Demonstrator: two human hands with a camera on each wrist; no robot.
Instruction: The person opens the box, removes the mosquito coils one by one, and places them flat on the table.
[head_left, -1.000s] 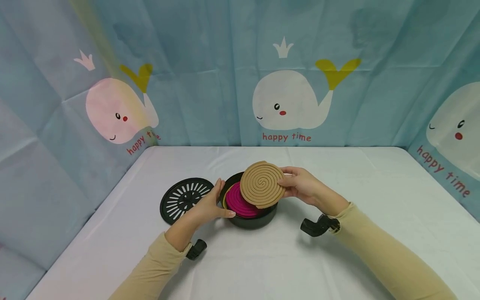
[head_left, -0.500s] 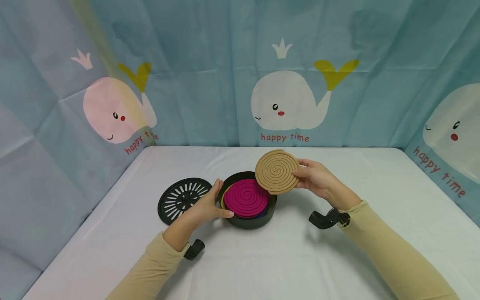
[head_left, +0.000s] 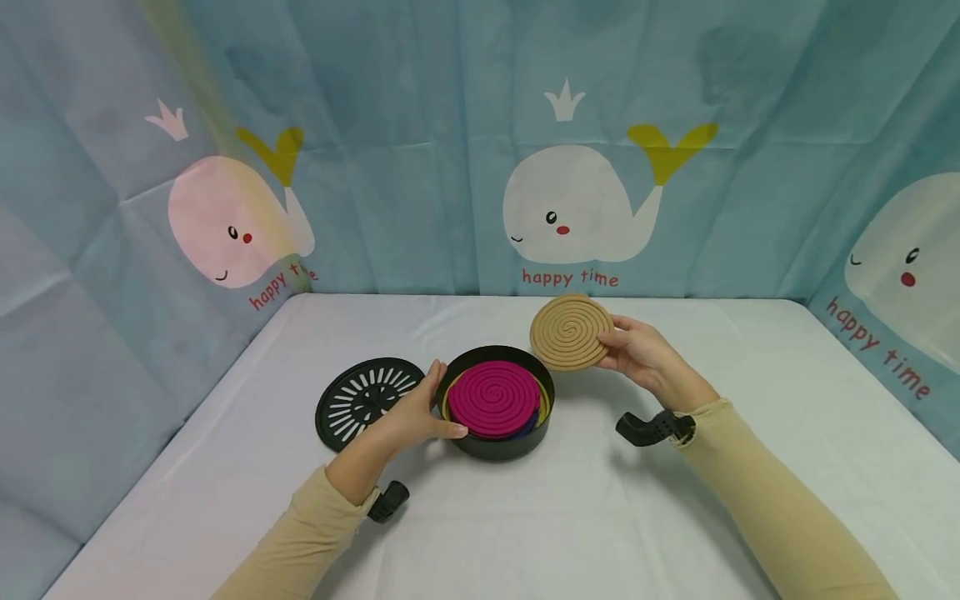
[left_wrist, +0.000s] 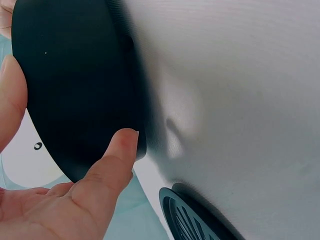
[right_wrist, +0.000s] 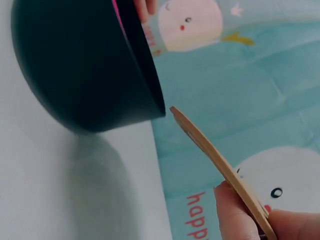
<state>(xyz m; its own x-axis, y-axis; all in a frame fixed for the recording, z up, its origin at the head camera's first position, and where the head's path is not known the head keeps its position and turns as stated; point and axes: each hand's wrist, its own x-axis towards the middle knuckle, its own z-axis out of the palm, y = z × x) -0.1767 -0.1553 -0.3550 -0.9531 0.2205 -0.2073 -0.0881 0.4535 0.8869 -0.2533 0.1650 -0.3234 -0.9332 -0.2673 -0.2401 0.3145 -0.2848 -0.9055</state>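
A tan mosquito coil is pinched at its right edge by my right hand, between thumb and fingers. It is raised, tilted, beyond the right rim of a round black tin. In the right wrist view the coil appears edge-on, apart from the tin. My left hand holds the tin's left side, thumb at the front and fingers farther back. A magenta coil lies on top inside, with yellow and dark blue coil edges showing beneath it.
Left of the tin, a black slotted lid lies on the white-covered table, partly behind my left hand. A blue curtain with printed whales hangs at the back and sides. A black device is strapped to each wrist.
My right hand has carried the tan coil up and right, from over the tin to beyond its rim, uncovering the magenta coil. The left hand has stayed at the tin.
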